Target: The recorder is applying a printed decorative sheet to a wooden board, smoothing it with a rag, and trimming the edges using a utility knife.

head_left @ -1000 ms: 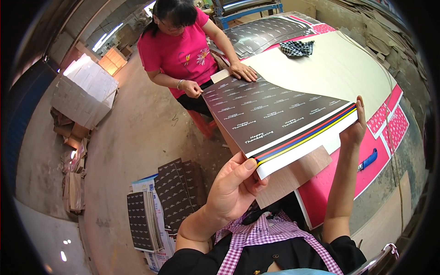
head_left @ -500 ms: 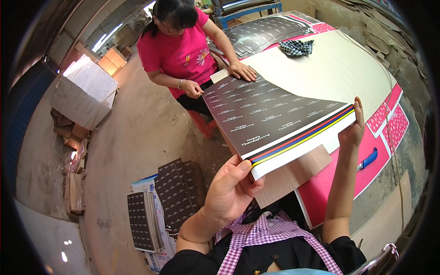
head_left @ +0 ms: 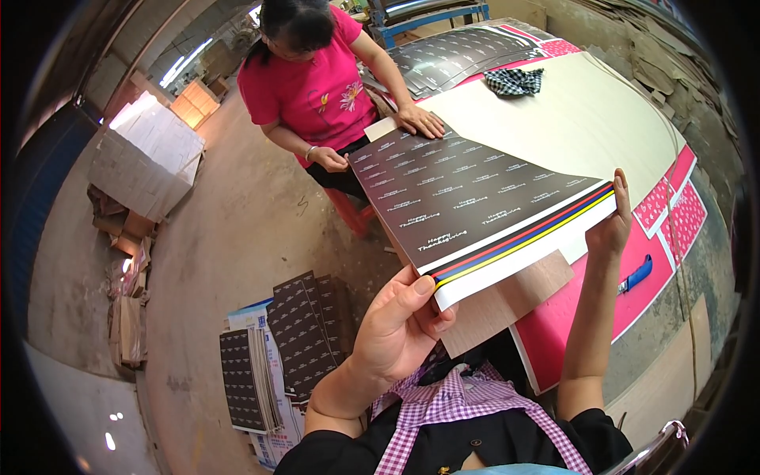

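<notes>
A dark brown printed sheet [head_left: 467,190] with rows of white lettering stretches between me and a co-worker. Red, blue and yellow stripes and a white margin run along its near edge. My left hand [head_left: 396,317] pinches the near left corner, thumb on top and fingers beneath. At the near right corner, my right hand [head_left: 609,226] is closed on the sheet's edge, its fingers partly hidden. The co-worker's one hand [head_left: 419,121] lies flat on the far end; the other hand [head_left: 328,160] is at the far left corner. Under the sheet, a thin wooden board [head_left: 507,305] juts toward me.
A table bears a large cream sheet [head_left: 586,111], pink printed sheets [head_left: 546,348] and a blue-handled knife [head_left: 636,275]. A checked cloth [head_left: 514,81] lies farther back. Stacked dark printed pieces [head_left: 245,380] rest low at left. A red stool [head_left: 348,214] stands by the co-worker.
The co-worker's hand at the far left corner has shifted slightly. Both my hands keep their hold on the sheet in nearly the same place.
</notes>
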### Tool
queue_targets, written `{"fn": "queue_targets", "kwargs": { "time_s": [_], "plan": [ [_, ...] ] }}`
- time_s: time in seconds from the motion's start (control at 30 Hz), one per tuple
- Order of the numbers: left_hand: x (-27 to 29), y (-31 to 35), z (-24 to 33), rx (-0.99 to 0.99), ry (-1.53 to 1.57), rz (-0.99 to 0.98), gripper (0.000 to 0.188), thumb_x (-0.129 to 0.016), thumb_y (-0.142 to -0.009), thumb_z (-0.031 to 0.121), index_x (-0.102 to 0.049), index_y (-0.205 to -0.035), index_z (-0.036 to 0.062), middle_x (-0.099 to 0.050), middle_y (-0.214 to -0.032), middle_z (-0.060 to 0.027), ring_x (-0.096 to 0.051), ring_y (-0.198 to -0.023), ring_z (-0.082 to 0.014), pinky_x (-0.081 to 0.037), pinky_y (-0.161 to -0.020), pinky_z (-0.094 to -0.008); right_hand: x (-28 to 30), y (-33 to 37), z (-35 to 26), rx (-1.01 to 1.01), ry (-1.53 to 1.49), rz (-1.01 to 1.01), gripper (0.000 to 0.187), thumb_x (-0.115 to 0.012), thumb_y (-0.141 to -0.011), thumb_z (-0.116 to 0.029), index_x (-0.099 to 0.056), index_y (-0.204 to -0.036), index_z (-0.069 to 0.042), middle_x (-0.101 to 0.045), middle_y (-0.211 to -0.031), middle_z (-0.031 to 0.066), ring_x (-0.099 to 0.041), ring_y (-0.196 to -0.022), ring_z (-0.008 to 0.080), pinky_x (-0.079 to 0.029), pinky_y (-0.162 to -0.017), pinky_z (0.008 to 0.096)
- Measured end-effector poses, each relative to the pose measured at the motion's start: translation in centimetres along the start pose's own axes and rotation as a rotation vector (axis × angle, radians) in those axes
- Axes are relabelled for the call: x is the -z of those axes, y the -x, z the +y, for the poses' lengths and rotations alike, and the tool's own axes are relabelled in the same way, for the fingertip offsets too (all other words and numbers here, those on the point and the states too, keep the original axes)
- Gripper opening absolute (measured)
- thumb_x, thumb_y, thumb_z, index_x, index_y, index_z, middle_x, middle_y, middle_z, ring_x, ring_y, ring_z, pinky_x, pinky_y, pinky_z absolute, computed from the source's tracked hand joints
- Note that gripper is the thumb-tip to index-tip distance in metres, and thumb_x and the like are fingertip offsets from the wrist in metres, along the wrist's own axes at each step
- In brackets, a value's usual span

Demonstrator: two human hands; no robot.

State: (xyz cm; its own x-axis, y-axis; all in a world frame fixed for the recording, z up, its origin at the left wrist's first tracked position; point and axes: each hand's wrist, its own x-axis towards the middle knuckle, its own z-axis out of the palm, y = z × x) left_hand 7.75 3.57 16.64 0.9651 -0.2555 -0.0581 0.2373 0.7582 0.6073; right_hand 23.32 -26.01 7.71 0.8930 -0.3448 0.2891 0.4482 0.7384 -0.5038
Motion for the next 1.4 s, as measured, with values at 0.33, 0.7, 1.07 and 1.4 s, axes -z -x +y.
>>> {"fn": "queue_targets", "kwargs": {
  "time_s": [0.33, 0.7, 1.07, 1.4],
  "plan": [
    [0.1, 0.1, -0.1, -0.002, -0.004, 0.013, 0.037, -0.052, -0.092, 0.021, -0.045, -0.122, 0.0004, -0.056, -0.094, -0.0064, -0.048, -0.070, -0.0087, -0.039, -0.058, -0.0200, 0.1, 0.2, 0.0, -0.013, 0.016, -0.042, 0.023, -0.043, -0.094, -0.010, -0.049, -0.115, -0.002, -0.063, -0.091, 0.0085, -0.065, -0.083, 0.0168, -0.055, -0.075, 0.0287],
    [0.9, -0.2, -0.2, 0.004, 0.053, -0.008, 0.034, -0.049, -0.092, 0.018, -0.045, -0.121, 0.0007, -0.055, -0.092, -0.0041, -0.048, -0.072, -0.0085, -0.038, -0.059, -0.0197, 0.4, 0.2, 0.5, -0.027, 0.014, 0.001, 0.023, -0.044, -0.094, -0.010, -0.049, -0.115, -0.002, -0.063, -0.091, 0.0085, -0.065, -0.083, 0.0167, -0.054, -0.075, 0.0292],
    [1.0, -0.2, -0.3, 0.028, 0.051, 0.022, 0.032, -0.051, -0.092, 0.018, -0.046, -0.119, 0.0013, -0.055, -0.089, -0.0035, -0.049, -0.072, -0.0087, -0.038, -0.059, -0.0200, 0.8, 0.0, 0.6, -0.039, 0.034, 0.009, 0.023, -0.044, -0.094, -0.011, -0.049, -0.115, -0.003, -0.063, -0.091, 0.0083, -0.065, -0.083, 0.0169, -0.054, -0.075, 0.0294],
    [0.9, 0.5, -0.6, 0.060, 0.043, 0.035, 0.030, -0.050, -0.092, 0.018, -0.047, -0.117, 0.0013, -0.054, -0.089, -0.0042, -0.048, -0.071, -0.0090, -0.037, -0.058, -0.0205, 0.6, 0.2, 0.2, -0.027, 0.047, 0.015, 0.023, -0.043, -0.094, -0.010, -0.049, -0.115, -0.001, -0.063, -0.091, 0.0086, -0.065, -0.082, 0.0163, -0.054, -0.074, 0.0280]
  ]
}}
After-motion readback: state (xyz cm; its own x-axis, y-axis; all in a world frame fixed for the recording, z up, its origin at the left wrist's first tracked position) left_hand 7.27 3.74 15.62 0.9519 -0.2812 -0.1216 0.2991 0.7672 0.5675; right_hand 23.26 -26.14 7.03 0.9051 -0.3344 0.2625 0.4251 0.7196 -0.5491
